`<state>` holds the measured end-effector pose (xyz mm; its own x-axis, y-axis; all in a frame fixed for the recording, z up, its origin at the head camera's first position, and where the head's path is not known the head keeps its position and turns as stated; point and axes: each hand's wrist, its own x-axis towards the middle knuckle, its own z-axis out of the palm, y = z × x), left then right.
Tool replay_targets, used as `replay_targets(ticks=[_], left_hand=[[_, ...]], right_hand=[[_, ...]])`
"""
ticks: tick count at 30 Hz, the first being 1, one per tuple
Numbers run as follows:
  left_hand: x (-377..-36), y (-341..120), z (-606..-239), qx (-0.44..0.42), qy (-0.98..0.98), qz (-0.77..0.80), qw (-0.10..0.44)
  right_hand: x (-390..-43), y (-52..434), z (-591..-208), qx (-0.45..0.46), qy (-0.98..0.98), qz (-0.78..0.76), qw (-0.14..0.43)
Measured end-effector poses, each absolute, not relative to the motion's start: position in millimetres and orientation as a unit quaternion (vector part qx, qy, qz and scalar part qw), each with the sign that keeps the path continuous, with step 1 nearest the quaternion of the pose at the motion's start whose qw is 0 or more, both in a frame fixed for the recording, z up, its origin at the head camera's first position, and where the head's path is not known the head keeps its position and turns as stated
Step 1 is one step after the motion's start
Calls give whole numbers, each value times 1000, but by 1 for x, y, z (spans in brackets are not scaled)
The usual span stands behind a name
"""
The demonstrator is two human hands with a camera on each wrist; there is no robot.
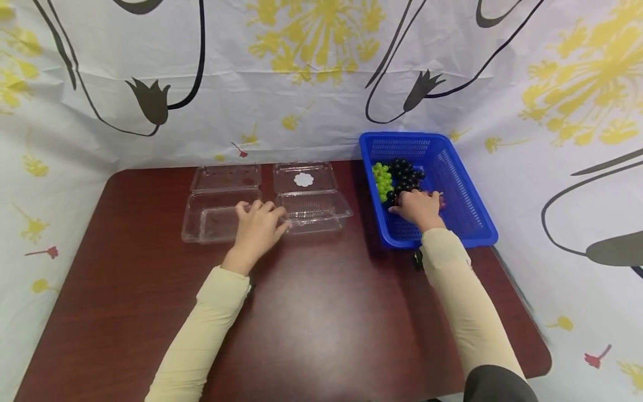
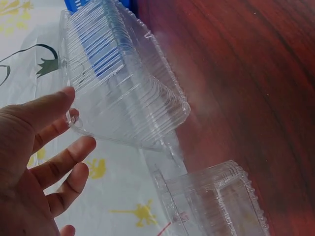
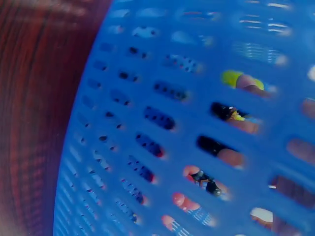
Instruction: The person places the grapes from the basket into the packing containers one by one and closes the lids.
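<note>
Two clear plastic clamshell boxes lie open on the brown table (image 1: 321, 312): the left box (image 1: 213, 220) and the right box (image 1: 316, 211), whose lid bears a white flower sticker (image 1: 303, 179). My left hand (image 1: 263, 218) rests between them with relaxed fingers touching the rims; in the left wrist view, that left hand (image 2: 54, 142) is spread beside the right box (image 2: 123, 88). My right hand (image 1: 419, 204) is inside the blue basket (image 1: 474, 220), fingers curled over a bunch of dark grapes (image 1: 406, 173). Green grapes (image 1: 383, 178) lie beside them.
The basket stands at the table's back right, close to the right edge. A flower-patterned cloth (image 1: 311, 84) hangs behind and around the table. The right wrist view shows only the perforated basket wall (image 3: 147, 98), with fingers (image 3: 229, 157) behind the holes.
</note>
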<state>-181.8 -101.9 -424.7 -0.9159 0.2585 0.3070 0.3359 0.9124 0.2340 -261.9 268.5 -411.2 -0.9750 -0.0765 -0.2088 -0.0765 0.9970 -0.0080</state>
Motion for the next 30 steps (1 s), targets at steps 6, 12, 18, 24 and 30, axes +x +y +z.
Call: replay_targets(ticks=[6,12,18,24,30], left_hand=[[-180,-100,-428,-162,-969,-139,124],[-174,-98,-432,-167,-969,-140,116],[-165,-95,-444,-171,-968,-143,119],[-159,-93,-454,-174,-968,-137,119],[-156,-93,-461,-177,-967,-140,120]], right_hand=[[-263,265,-418,-45,996,5,81],[-262,259,-419,-43,996,14,72],[-262,257,-420,-40,998,7,57],[-264,257,-422,-32,998,5,57],[-265,259,-425,-35,998,8,56]])
